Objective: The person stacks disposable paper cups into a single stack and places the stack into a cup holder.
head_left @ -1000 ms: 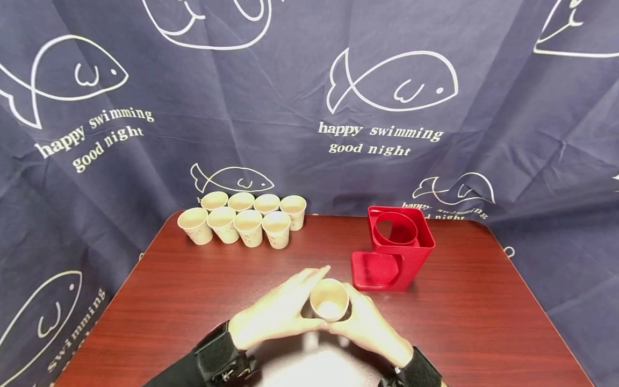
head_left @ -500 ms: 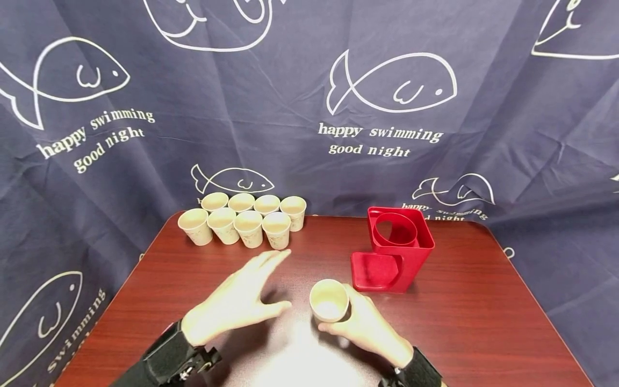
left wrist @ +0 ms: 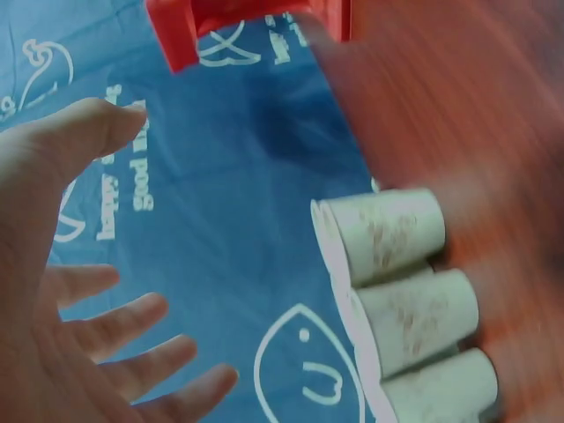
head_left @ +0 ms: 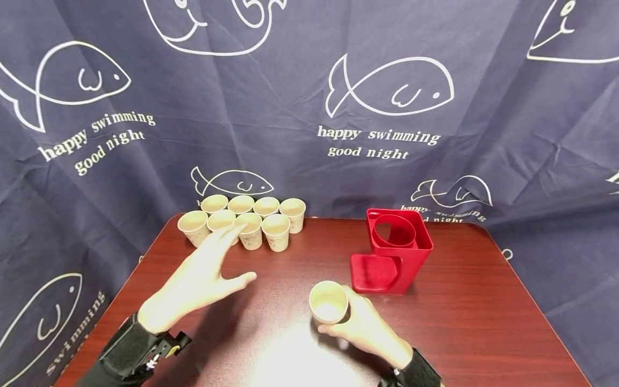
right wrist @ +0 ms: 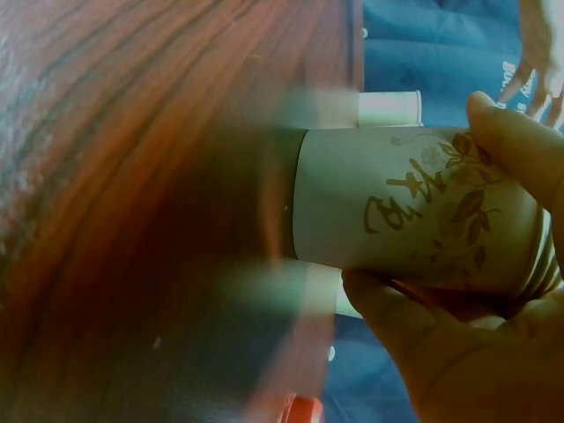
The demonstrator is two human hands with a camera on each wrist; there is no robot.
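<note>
My right hand (head_left: 360, 325) grips a cream paper cup (head_left: 329, 302) just above the table near its front middle; the right wrist view shows the cup (right wrist: 414, 211) with a brown leaf print, my fingers (right wrist: 507, 150) curled round it. My left hand (head_left: 203, 274) is open with fingers spread, holding nothing, reaching toward the group of paper cups (head_left: 242, 217) at the back left. The left wrist view has my spread left hand (left wrist: 97, 308) a short way from the cups (left wrist: 397, 291). A red cup holder (head_left: 394, 250) stands right of centre.
The dark wooden table (head_left: 474, 322) ends at a navy curtain with fish drawings (head_left: 387, 91) close behind. The several cups stand in two rows by the back left corner. Bare wood lies between the cup group and the red holder.
My left hand let go of the cup and moved left and back toward the cup group, fingers spreading. My right hand stays holding the cup at nearly the same spot.
</note>
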